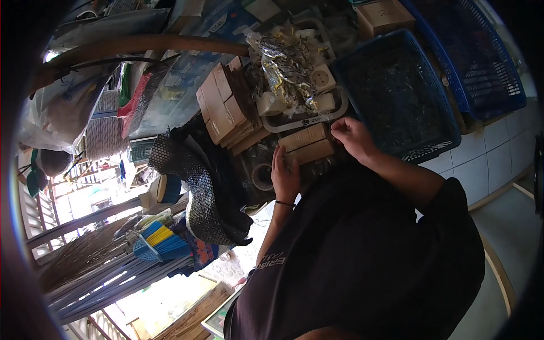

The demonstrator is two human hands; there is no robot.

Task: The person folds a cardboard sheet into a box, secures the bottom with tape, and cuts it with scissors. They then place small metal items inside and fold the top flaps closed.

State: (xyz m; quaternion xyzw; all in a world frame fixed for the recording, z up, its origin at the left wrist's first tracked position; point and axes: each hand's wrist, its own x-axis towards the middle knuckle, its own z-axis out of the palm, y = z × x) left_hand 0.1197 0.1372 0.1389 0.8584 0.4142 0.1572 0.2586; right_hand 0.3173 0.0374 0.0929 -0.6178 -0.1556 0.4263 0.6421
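A small brown cardboard box (310, 152) lies in front of me, between my two hands. My left hand (285, 177), with a dark band at the wrist, rests against the near left end of the box, its fingers stretched out. Just beyond the right end of the box is my right hand (356, 140), its fingers curled and pinched together. Whatever the pinch holds, if anything, is too small to make out. Past the box sits a pale tray (338, 107) with shiny foil packets (283, 65) and a white round socket (323, 77). A roll of tape (262, 177) lies left of my left hand.
Flat cardboard boxes (224, 105) are stacked left of the tray. A dark blue basket (447, 122) stands on the right, with a brighter blue basket (481, 62) behind. Black bubble wrap (207, 187) hangs at the left edge, near several brooms (161, 241).
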